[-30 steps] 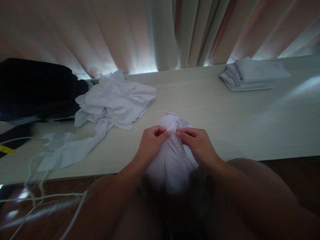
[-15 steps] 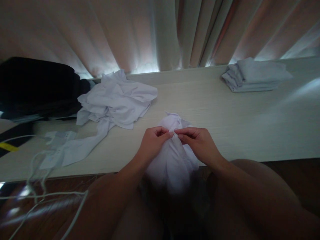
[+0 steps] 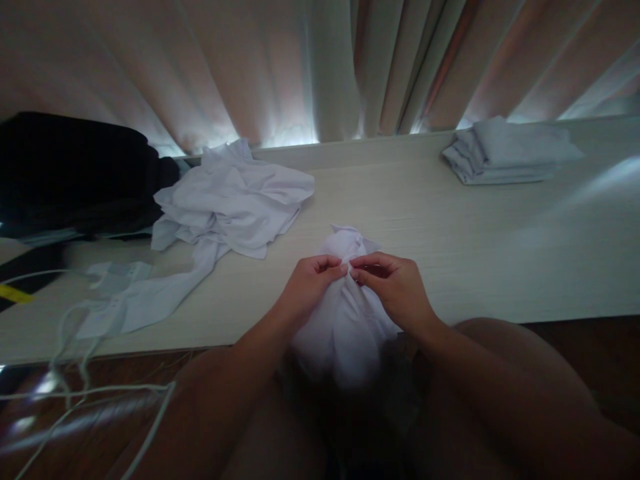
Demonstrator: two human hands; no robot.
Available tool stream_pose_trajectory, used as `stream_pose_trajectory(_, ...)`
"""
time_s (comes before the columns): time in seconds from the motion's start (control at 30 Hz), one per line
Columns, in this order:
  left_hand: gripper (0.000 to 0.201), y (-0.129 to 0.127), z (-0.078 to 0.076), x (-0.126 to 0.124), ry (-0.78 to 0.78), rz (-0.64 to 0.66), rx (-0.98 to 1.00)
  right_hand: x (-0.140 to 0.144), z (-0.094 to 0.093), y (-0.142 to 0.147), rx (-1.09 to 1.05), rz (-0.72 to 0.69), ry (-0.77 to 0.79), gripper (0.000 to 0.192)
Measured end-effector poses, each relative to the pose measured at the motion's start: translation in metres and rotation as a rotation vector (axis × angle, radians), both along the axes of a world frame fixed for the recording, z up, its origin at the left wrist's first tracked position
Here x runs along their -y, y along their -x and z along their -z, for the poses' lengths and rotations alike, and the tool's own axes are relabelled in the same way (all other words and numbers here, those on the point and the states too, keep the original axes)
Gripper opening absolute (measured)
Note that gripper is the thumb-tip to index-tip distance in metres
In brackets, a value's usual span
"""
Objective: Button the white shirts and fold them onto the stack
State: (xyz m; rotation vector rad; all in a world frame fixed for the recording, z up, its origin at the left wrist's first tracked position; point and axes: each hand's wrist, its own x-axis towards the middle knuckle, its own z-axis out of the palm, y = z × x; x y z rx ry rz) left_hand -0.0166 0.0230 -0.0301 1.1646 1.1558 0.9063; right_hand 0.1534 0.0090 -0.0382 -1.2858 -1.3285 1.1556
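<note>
A white shirt (image 3: 345, 333) lies bunched at the near edge of the pale table, with its lower part hanging over my lap. What looks like its collar points away from me. My left hand (image 3: 315, 283) pinches the cloth between thumb and fingers near the middle. Right beside it, my right hand (image 3: 395, 283) pinches the same spot, thumb and forefinger almost meeting the left fingertips. Any button between the fingertips is too small to make out.
A crumpled white shirt (image 3: 235, 200) lies at the left, one sleeve reaching a power strip (image 3: 107, 310) with white cables (image 3: 85, 390). Behind it is a black pile (image 3: 75, 173). Folded white clothes (image 3: 520, 153) sit at the back right, before curtains (image 3: 250, 67).
My right thumb has drawn back and lower, opening a slightly wider gap to its forefinger at the cloth. The left hand and the shirt have barely moved.
</note>
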Motion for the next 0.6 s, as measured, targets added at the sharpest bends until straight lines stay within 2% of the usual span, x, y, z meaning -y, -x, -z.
stream_pose_trajectory(0.1,0.015,0.001,0.0,-0.001,-0.003,-0.003,-0.006,0.001,0.002,0.001,0.102,0.02,-0.104,0.015)
stream_pose_trajectory(0.23,0.019,0.003,0.005,-0.002,0.132,0.051,0.144,0.002,0.0,0.002,0.14,0.015,-0.173,0.013)
stream_pose_trajectory(0.33,0.022,0.003,0.009,-0.003,0.214,0.07,0.264,0.003,-0.001,0.002,0.146,0.014,-0.19,0.012)
stream_pose_trajectory(0.5,0.023,0.001,0.012,-0.003,0.261,0.081,0.387,0.004,0.001,0.002,0.114,0.045,-0.152,0.013)
stream_pose_trajectory(0.6,0.024,-0.001,0.013,-0.002,0.298,0.075,0.429,0.005,0.002,0.002,0.142,0.049,-0.181,0.012)
